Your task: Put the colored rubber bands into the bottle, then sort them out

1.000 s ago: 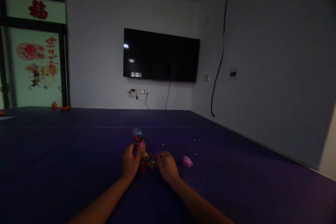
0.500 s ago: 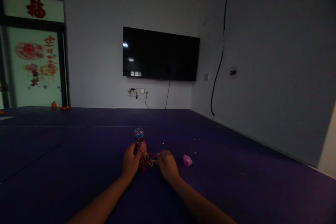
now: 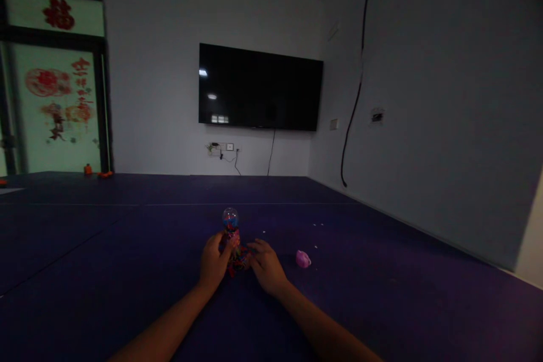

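My left hand (image 3: pixel 213 260) is wrapped round a small bottle with a clear round bulb (image 3: pixel 230 218); blue and red bits show inside it, and its lower part looks pink. At its foot lies a heap of thin, multicoloured strips (image 3: pixel 238 261), too small to identify surely. From the right, my right hand (image 3: pixel 267 267) reaches to the edge of this heap, its fingers apart and the fingertips at the strips. No strip can be made out in its grasp. Right of that hand, a pink rounded piece (image 3: pixel 302 259) lies on the dark purple surface (image 3: pixel 360 294).
Small white scraps (image 3: pixel 315 247) are scattered beyond the pink piece. Orange objects (image 3: pixel 104 174) stand at the far left edge of the surface. A television (image 3: pixel 261 87) hangs on the far wall, and a black cable (image 3: pixel 354 107) runs down the right wall.
The bottle in my left hand has shifted slightly right and stands more upright. My right hand has moved a little left over the strips, and its fingers have spread from a closed shape.
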`<state>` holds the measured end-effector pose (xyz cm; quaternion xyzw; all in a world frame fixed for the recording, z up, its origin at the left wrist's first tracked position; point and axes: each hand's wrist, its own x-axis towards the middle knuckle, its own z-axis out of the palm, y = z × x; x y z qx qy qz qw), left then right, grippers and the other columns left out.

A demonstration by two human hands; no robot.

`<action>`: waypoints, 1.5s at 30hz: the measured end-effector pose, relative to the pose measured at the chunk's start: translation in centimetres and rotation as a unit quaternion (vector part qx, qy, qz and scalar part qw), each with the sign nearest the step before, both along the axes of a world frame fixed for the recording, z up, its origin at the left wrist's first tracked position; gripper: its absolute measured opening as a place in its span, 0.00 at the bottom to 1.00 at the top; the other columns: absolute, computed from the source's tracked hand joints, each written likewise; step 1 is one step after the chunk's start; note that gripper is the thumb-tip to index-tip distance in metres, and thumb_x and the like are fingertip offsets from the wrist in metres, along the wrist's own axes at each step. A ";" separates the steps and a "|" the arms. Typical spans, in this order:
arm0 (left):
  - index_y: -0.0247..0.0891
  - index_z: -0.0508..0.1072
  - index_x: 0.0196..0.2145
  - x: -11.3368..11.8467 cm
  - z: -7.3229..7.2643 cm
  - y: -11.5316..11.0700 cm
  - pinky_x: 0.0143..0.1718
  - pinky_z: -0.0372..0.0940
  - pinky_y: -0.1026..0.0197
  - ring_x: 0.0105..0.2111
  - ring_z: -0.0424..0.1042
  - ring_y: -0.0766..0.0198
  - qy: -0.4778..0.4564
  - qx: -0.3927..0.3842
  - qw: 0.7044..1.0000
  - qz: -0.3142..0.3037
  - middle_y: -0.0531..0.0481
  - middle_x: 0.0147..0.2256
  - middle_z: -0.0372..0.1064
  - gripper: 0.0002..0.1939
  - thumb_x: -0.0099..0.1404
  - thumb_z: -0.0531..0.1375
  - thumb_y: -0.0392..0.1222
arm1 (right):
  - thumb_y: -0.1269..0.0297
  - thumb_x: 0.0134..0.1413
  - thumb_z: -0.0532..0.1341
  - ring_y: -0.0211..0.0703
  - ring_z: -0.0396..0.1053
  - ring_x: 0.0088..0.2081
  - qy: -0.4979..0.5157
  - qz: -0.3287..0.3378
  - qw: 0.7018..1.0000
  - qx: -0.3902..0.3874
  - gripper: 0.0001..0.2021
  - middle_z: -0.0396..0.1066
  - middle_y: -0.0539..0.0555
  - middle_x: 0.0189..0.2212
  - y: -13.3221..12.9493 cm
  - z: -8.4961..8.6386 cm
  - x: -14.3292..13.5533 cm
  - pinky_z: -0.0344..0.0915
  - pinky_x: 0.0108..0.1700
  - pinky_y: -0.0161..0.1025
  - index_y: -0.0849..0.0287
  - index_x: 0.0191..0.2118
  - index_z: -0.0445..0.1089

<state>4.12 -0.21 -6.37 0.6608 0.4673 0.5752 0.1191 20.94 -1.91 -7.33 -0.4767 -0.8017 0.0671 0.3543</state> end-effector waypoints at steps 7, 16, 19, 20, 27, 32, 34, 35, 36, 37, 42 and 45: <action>0.37 0.73 0.38 -0.1 -0.4 0.5 0.39 0.66 0.54 0.37 0.73 0.53 -0.054 -0.004 0.999 -0.003 0.42 0.35 0.74 0.22 0.58 0.54 0.58 | 0.60 0.63 0.46 0.47 0.58 0.56 -0.016 0.012 0.999 0.047 0.20 0.66 0.56 0.52 -0.4 0.1 0.1 0.55 0.56 0.48 0.58 0.34 0.75; 0.35 0.74 0.35 0.0 0.0 0.6 0.39 0.66 0.54 0.36 0.74 0.52 -0.189 -0.040 0.979 -0.060 0.42 0.34 0.75 0.26 0.52 0.57 0.61 | 0.59 0.60 0.51 0.55 0.44 0.63 -0.150 -0.002 0.987 0.059 0.23 0.43 0.54 0.64 -1.9 0.7 -0.7 0.51 0.58 0.53 0.45 0.61 0.53; 0.34 0.74 0.35 0.2 0.1 0.5 0.39 0.66 0.55 0.37 0.74 0.52 -0.232 -0.065 0.967 -0.086 0.41 0.35 0.75 0.27 0.50 0.59 0.61 | 0.58 0.60 0.52 0.56 0.41 0.64 -0.167 -0.007 0.985 0.047 0.26 0.36 0.55 0.66 -1.9 0.5 -0.7 0.49 0.59 0.53 0.46 0.63 0.48; 0.33 0.74 0.34 0.3 0.2 0.4 0.39 0.66 0.55 0.37 0.74 0.52 -0.239 -0.073 0.963 -0.097 0.41 0.35 0.75 0.26 0.50 0.60 0.61 | 0.58 0.60 0.52 0.56 0.40 0.64 -0.170 -0.008 0.984 0.044 0.27 0.34 0.55 0.66 -1.8 0.4 -0.8 0.48 0.59 0.53 0.47 0.64 0.46; 0.34 0.74 0.34 1.0 0.9 -0.6 0.36 0.67 0.57 0.35 0.74 0.52 -0.227 -0.121 0.952 -0.164 0.44 0.32 0.76 0.25 0.48 0.62 0.59 | 0.57 0.58 0.54 0.57 0.40 0.64 -0.164 -0.029 0.985 0.056 0.34 0.28 0.59 0.66 -0.8 -0.2 -1.3 0.48 0.60 0.54 0.51 0.65 0.36; 0.33 0.73 0.36 0.9 0.7 -0.3 0.36 0.66 0.56 0.36 0.74 0.51 -0.218 -0.127 0.951 -0.176 0.42 0.34 0.75 0.26 0.48 0.62 0.60 | 0.58 0.57 0.54 0.56 0.40 0.64 -0.168 -0.036 0.984 0.055 0.34 0.32 0.58 0.66 0.0 -0.3 -1.8 0.47 0.60 0.55 0.49 0.65 0.38; 0.33 0.73 0.36 0.8 0.4 0.0 0.37 0.66 0.55 0.36 0.74 0.52 -0.222 -0.127 0.952 -0.171 0.42 0.35 0.75 0.27 0.48 0.62 0.60 | 0.57 0.58 0.54 0.56 0.40 0.64 -0.170 -0.037 0.984 0.047 0.32 0.34 0.59 0.66 0.0 -0.3 -1.7 0.47 0.60 0.55 0.49 0.65 0.40; 0.33 0.73 0.36 0.8 0.3 0.2 0.37 0.66 0.55 0.36 0.74 0.52 -0.226 -0.126 0.952 -0.165 0.42 0.34 0.75 0.27 0.48 0.62 0.60 | 0.57 0.58 0.54 0.56 0.39 0.64 -0.170 -0.036 0.984 0.042 0.32 0.34 0.59 0.66 0.0 -0.2 -1.7 0.46 0.60 0.55 0.50 0.65 0.41; 0.33 0.73 0.36 0.7 0.1 0.4 0.37 0.66 0.55 0.35 0.74 0.52 -0.232 -0.125 0.952 -0.158 0.42 0.34 0.75 0.28 0.47 0.62 0.61 | 0.57 0.58 0.54 0.56 0.39 0.64 -0.170 -0.035 0.984 0.038 0.31 0.34 0.59 0.66 -0.1 -0.2 -1.7 0.46 0.60 0.55 0.50 0.65 0.42; 0.33 0.73 0.36 0.7 -0.1 0.6 0.37 0.66 0.56 0.35 0.74 0.52 -0.240 -0.121 0.951 -0.150 0.42 0.33 0.75 0.28 0.47 0.62 0.61 | 0.57 0.58 0.54 0.55 0.39 0.64 -0.170 -0.033 0.984 0.034 0.30 0.35 0.59 0.66 -0.1 -0.1 -1.6 0.46 0.60 0.55 0.49 0.64 0.43; 0.33 0.72 0.35 0.4 -0.6 1.1 0.38 0.65 0.56 0.37 0.74 0.52 -0.265 -0.100 0.953 -0.112 0.42 0.34 0.75 0.29 0.48 0.60 0.63 | 0.56 0.59 0.53 0.55 0.38 0.64 -0.167 -0.022 0.985 0.022 0.25 0.38 0.57 0.65 -0.2 0.1 -1.6 0.45 0.59 0.56 0.45 0.61 0.51; 0.34 0.72 0.35 0.2 -0.5 1.0 0.39 0.65 0.55 0.38 0.73 0.52 -0.254 -0.086 0.960 -0.076 0.42 0.35 0.75 0.28 0.48 0.60 0.63 | 0.54 0.59 0.52 0.56 0.39 0.64 -0.161 -0.029 0.986 0.017 0.23 0.40 0.57 0.65 -0.2 0.0 -1.5 0.45 0.59 0.57 0.46 0.60 0.54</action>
